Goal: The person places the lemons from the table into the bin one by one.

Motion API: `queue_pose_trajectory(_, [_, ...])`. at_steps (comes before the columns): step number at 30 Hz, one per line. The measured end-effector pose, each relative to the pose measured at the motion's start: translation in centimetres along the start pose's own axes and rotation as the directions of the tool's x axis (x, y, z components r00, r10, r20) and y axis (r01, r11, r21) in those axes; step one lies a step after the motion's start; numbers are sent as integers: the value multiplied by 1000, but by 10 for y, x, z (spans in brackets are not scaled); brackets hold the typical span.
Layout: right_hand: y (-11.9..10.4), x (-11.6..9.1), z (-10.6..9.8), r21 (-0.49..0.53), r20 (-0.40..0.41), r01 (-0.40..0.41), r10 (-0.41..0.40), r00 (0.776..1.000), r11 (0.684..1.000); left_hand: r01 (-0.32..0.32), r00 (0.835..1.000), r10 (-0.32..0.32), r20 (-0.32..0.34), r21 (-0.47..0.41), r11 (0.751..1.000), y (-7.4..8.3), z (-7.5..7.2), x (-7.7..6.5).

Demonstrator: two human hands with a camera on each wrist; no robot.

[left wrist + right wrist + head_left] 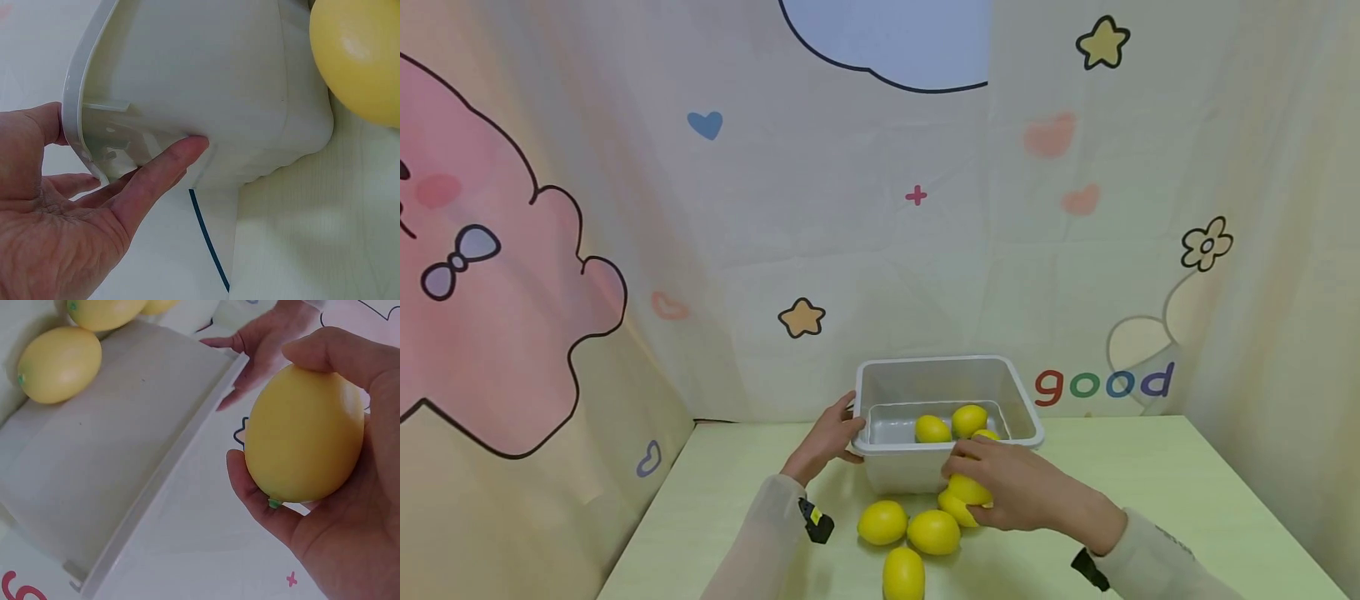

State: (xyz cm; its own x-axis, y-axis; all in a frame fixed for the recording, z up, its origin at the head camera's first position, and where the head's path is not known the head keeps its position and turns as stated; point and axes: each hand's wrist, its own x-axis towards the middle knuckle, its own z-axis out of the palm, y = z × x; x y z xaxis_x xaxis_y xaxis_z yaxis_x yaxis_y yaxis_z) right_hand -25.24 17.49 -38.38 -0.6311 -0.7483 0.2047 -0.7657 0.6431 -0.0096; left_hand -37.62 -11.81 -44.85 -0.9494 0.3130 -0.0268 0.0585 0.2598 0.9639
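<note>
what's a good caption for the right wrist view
Right hand holding a lemon near the bin that the left hand grips.

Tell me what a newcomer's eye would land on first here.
Likely the yellow lemon held in the person's right grip, in front of the white bin. More lemons lie inside that bin and on the table before it. A large pink cartoon figure stands out, left on the backdrop.

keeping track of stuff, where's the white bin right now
In the head view, the white bin stands toward the back of the table, just right of the picture's middle, with the left hand gripping its left rim and lemons in front.
</note>
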Motion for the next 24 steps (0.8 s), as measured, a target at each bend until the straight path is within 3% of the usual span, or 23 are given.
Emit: queue_pose_trajectory(24, [30, 16, -33, -30, -112, -57, 53, 992, 998, -1, 1000, 1, -11, -7, 1000, 3, 1, -1])
